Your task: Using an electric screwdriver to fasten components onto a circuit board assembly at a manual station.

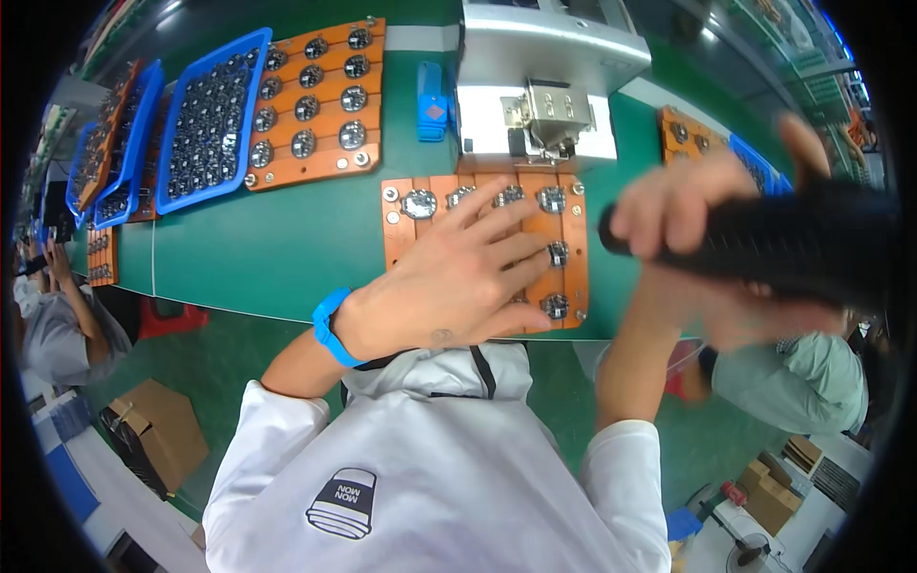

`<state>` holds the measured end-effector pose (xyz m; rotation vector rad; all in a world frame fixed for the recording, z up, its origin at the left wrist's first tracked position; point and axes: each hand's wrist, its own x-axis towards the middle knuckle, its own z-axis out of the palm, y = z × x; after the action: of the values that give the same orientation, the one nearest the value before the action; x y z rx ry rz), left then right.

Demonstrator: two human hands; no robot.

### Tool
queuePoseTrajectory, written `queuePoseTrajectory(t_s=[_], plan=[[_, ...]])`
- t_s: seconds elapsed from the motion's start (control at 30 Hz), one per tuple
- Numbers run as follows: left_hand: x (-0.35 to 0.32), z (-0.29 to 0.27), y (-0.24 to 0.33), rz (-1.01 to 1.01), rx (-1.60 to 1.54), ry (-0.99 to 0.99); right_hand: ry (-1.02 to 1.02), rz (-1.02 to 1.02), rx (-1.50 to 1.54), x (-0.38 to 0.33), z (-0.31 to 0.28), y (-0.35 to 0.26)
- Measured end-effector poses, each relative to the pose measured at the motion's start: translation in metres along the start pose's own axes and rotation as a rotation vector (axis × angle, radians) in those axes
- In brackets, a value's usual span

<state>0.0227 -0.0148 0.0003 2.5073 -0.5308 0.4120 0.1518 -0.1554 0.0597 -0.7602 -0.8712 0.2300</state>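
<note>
The left hand (458,282) lies flat with fingers spread on the orange fixture board (564,239) of small round parts, while the right hand (697,239), raised just right of it, grips a black ribbed tool (764,244) whose long axis runs sideways, tip pointing left toward the board.

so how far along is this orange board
Done: the board sits before the press, round parts seated in its slots. In hand: left hand lies flat on it; right hand grips a black tool, blurred. Left: can't tell which parts are worked.
</note>
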Motion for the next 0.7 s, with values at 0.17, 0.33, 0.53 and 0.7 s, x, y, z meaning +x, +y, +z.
queuePoseTrajectory(t_s=[0.17,0.33,0.53,0.7], plan=[[0.004,-0.003,0.003,-0.024,-0.011,-0.007,0.197,-0.066,-0.175,-0.049,0.005,-0.027],[0.002,0.002,0.009,0.118,-0.101,-0.074,0.181,-0.011,-0.145,-0.077,-0.012,-0.022],[0.004,0.006,0.01,0.133,-0.054,-0.152,0.1,0.059,-0.12,-0.083,-0.02,-0.018],[0.003,0.006,0.01,0.139,-0.054,-0.172,0.109,0.052,-0.135,-0.091,-0.021,-0.01]])
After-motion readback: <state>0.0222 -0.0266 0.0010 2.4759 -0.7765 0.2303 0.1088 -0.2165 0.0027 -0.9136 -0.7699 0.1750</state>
